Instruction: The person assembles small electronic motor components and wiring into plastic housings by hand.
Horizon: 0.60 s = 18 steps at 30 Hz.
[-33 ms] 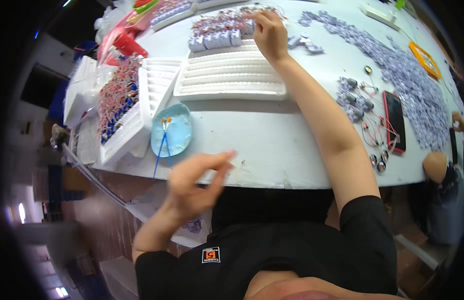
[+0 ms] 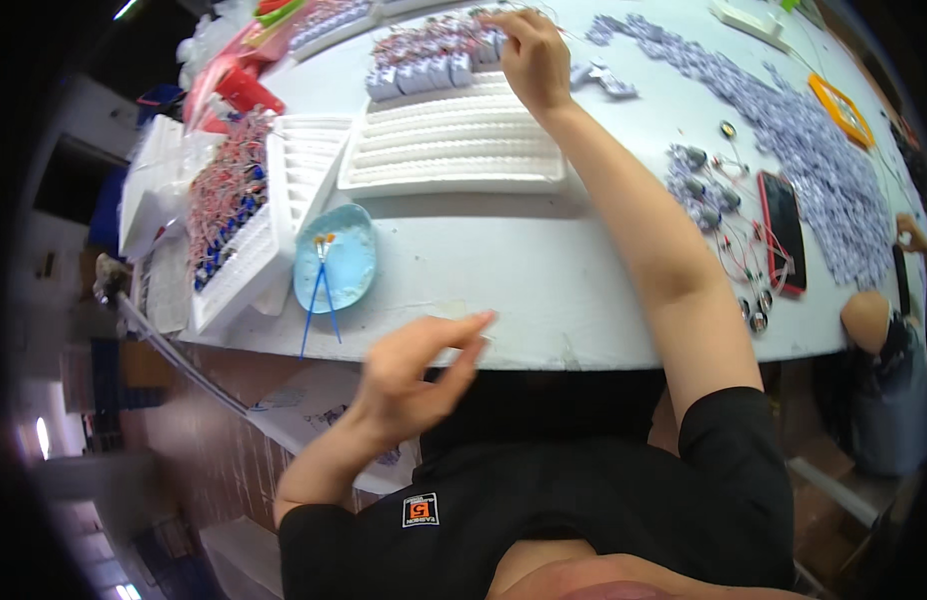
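At the far end of a white ridged foam tray [image 2: 454, 150], my right hand [image 2: 532, 60] reaches over a row of small grey-white blocks with red wires [image 2: 419, 75]. Its fingers are pinched together at the row's right end, and what lies between them is hidden. My left hand [image 2: 424, 375] hovers over the table's front edge with nothing in it, thumb and forefinger apart. Left of centre, a light blue dish [image 2: 359, 275] holds two thin blue brushes [image 2: 322, 285], bristles inside and handles over the near rim. A few loose grey-white pieces [image 2: 604, 78] lie right of my right hand.
At the left, white foam trays [image 2: 249, 285] carry red-wired parts with blue ends [image 2: 229, 205]. A long heap of small grey-white pieces [image 2: 794, 150] covers the right side. Near it lie a phone with a red edge [image 2: 784, 235], wired round parts [image 2: 756, 310] and an orange frame [image 2: 841, 110].
My left hand has shifted slightly right, its fingers still apart. The right hand stays at the row of wired blocks. The whole view has moved a little.
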Motion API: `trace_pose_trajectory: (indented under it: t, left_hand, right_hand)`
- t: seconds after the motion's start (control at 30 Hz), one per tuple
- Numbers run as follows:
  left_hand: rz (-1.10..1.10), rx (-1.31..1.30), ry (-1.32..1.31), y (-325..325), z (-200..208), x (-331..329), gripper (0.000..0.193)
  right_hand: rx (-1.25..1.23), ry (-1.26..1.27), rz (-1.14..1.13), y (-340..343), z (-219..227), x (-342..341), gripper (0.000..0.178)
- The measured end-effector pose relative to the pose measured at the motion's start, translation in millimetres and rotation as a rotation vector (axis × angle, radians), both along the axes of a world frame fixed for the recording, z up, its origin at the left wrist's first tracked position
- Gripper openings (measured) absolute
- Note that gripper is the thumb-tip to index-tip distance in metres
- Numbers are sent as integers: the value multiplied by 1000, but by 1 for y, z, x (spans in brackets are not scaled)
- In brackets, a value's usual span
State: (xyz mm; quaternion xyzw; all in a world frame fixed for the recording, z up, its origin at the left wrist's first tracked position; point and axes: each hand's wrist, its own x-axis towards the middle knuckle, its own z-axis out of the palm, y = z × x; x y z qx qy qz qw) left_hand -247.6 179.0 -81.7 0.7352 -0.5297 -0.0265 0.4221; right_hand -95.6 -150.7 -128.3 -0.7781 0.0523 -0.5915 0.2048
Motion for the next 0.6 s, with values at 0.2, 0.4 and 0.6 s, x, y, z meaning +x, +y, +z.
trace_pose_trajectory:
  t: [0.2,0.4,0.6]
  left_hand:
    - [-109,-80,-42,-29,-50,-20,38]
    - [-61,-161,111,-33,-78,-17,31]
    - [-91,-202,397,-28,-79,-16,28]
  right_hand:
    - [-83,45,52,-57,85,-67,27]
    - [29,692,51,-53,104,-231,26]
    - [159,833,-128,-30,43,-333,19]
